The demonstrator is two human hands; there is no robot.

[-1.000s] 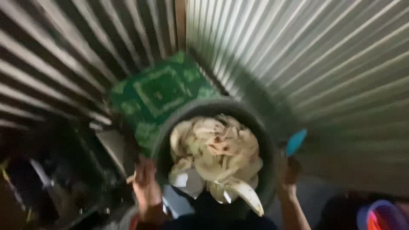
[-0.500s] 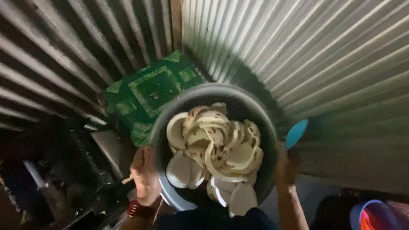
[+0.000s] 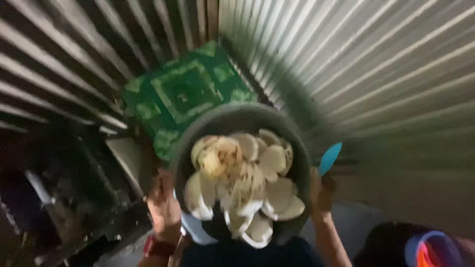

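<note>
I hold a large grey round basin [image 3: 237, 118] in front of me, filled with a pile of pale cream shell-like pieces [image 3: 242, 183], some spilling over the near rim. My left hand [image 3: 163, 205] grips the basin's left rim; a red band sits on that wrist. On the right rim my right hand [image 3: 320, 193] grips the basin, and a flat light-blue tool [image 3: 329, 158] sticks up from it. The picture is blurred by motion.
Corrugated metal sheets [image 3: 376, 69] form walls ahead and to both sides, meeting at a corner. A green patterned cloth [image 3: 183, 94] lies beyond the basin. Dark cluttered objects [image 3: 64, 198] sit at the lower left. A blue and orange round item [image 3: 430, 249] shows at the bottom right.
The basin has tipped a little toward me and the pale pieces have shifted to the near rim. The view has swung slightly; both hands stay on the rim.
</note>
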